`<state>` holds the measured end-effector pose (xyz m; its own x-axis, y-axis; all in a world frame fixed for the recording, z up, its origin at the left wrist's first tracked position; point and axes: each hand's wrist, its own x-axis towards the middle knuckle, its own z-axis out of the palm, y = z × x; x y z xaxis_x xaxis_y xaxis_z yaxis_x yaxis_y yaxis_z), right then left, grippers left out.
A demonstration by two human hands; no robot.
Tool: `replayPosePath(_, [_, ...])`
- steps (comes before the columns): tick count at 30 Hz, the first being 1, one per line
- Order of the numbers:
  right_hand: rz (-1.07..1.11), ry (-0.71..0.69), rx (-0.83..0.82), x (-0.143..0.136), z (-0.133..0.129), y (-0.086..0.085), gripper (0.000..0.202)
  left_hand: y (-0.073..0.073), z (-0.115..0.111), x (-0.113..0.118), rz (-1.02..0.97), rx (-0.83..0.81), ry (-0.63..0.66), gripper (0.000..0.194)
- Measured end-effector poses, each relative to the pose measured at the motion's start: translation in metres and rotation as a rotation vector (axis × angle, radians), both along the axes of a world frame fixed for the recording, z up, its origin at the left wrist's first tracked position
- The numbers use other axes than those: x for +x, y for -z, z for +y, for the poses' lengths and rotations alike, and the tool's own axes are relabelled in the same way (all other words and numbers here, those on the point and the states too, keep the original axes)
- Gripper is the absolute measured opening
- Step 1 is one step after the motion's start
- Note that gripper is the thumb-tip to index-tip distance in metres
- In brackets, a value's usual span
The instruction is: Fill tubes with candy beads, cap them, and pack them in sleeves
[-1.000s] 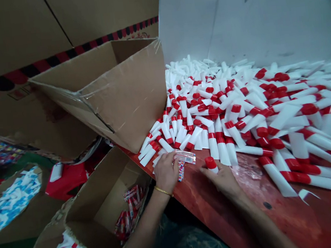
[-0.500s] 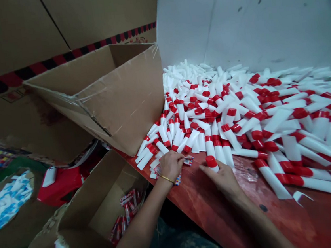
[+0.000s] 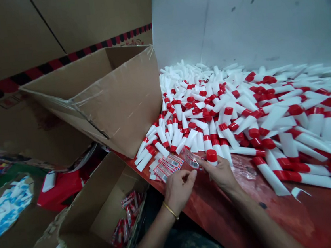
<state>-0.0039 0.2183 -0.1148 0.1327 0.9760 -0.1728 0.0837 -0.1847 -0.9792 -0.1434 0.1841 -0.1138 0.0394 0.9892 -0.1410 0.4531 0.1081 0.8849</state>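
My right hand (image 3: pixel 223 176) is closed around a white tube with a red cap (image 3: pixel 211 157), cap upward. At its thumb and fingertip is a clear printed plastic sleeve (image 3: pixel 190 158), pointing left. My left hand (image 3: pixel 179 189) holds nothing; its fingers are loosely curled and apart, just left of the right hand. Just beyond the left hand, a small stack of printed clear sleeves (image 3: pixel 167 166) lies on the red tabletop (image 3: pixel 206 207). A large heap of red-capped white tubes (image 3: pixel 226 111) spreads behind both hands.
A tall cardboard box (image 3: pixel 121 105) stands at the table's left. Below it, an open carton (image 3: pixel 102 202) contains red-capped packaged tubes (image 3: pixel 128 216). Farther left lie blue-and-white pieces (image 3: pixel 7 207) in another carton and a red container (image 3: pixel 62 189). A pale wall (image 3: pixel 231 21) rises behind the heap.
My left hand has drawn back toward me from the sleeve stack, its fingers parting. A clear sleeve now shows at my right hand's fingertips; that hand still holds the tube.
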Motion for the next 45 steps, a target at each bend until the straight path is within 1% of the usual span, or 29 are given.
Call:
replayPosePath(1, [0.006,-0.008,0.008,-0.001,-0.002,-0.002,0.033,0.003,-0.002,0.003,-0.187,-0.135,-0.015,0.045])
replayPosePath(2, [0.015,-0.016,0.022,-0.002,-0.004,-0.003,0.033,0.006,-0.002,0.005,-0.394,-0.263,-0.058,0.046])
replayPosePath(4, [0.025,-0.012,0.04,-0.004,-0.007,-0.005,0.031,0.007,-0.001,0.008,-0.775,-0.442,-0.193,0.044])
replayPosePath(5, [0.026,0.001,0.035,-0.005,-0.009,-0.005,0.031,0.006,0.001,0.01,-0.91,-0.481,-0.262,0.044])
replayPosePath(6, [0.029,0.017,0.023,-0.005,-0.01,-0.005,0.031,0.004,0.003,0.011,-1.001,-0.491,-0.313,0.043])
replayPosePath(8, [0.054,0.038,-0.002,-0.006,-0.012,-0.005,0.032,0.0,0.005,0.013,-1.086,-0.485,-0.353,0.042])
replayPosePath(10, [0.087,0.028,-0.016,-0.008,-0.014,-0.004,0.032,-0.003,0.006,0.016,-1.118,-0.447,-0.363,0.04])
replayPosePath(13, [0.087,0.005,-0.036,-0.012,-0.015,-0.005,0.035,-0.003,0.006,0.022,-1.141,-0.298,-0.4,0.036])
replayPosePath(15, [0.085,-0.019,-0.073,-0.013,-0.016,-0.006,0.04,-0.002,0.006,0.023,-1.15,-0.242,-0.428,0.034])
replayPosePath(18, [0.082,-0.075,-0.101,-0.008,-0.02,-0.009,0.045,-0.004,0.009,0.02,-1.161,-0.255,-0.477,0.037])
replayPosePath(20, [0.054,-0.145,-0.039,0.0,-0.025,-0.013,0.044,-0.006,0.01,0.016,-1.158,-0.259,-0.526,0.04])
replayPosePath(22, [-0.017,-0.232,0.066,0.01,-0.032,-0.017,0.04,-0.009,0.01,0.012,-1.15,-0.264,-0.552,0.043])
replayPosePath(25, [-0.252,-0.332,0.208,0.019,-0.043,-0.025,0.031,-0.011,0.008,0.01,-1.151,-0.262,-0.529,0.043])
replayPosePath(28, [-0.498,-0.38,0.282,0.019,-0.048,-0.032,0.028,-0.01,0.006,0.011,-1.156,-0.252,-0.475,0.039])
replayPosePath(30, [-0.588,-0.393,0.291,0.016,-0.048,-0.034,0.028,-0.008,0.005,0.011,-1.133,-0.244,-0.44,0.037])
replayPosePath(33, [-0.66,-0.417,0.244,0.014,-0.044,-0.033,0.029,-0.007,0.003,0.011,-1.105,-0.263,-0.43,0.038])
replayPosePath(35, [-0.637,-0.461,0.195,0.014,-0.042,-0.03,0.029,-0.007,0.002,0.011,-1.105,-0.291,-0.443,0.041])
replayPosePath(37, [-0.569,-0.491,0.163,0.013,-0.041,-0.026,0.029,-0.006,0.001,0.012,-1.104,-0.303,-0.447,0.042])
replayPosePath(39, [-0.545,-0.474,0.155,0.012,-0.042,-0.022,0.031,-0.004,0.0,0.014,-1.084,-0.284,-0.437,0.041])
replayPosePath(40, [-0.565,-0.449,0.16,0.01,-0.043,-0.02,0.032,-0.002,-0.001,0.016,-1.065,-0.273,-0.426,0.041])
replayPosePath(42, [-0.644,-0.391,0.193,0.005,-0.045,-0.016,0.034,0.001,-0.002,0.02,-1.037,-0.24,-0.4,0.04])
replayPosePath(45, [-0.751,-0.317,0.256,-0.003,-0.045,-0.012,0.033,0.003,-0.002,0.027,-1.052,-0.189,-0.346,0.041])
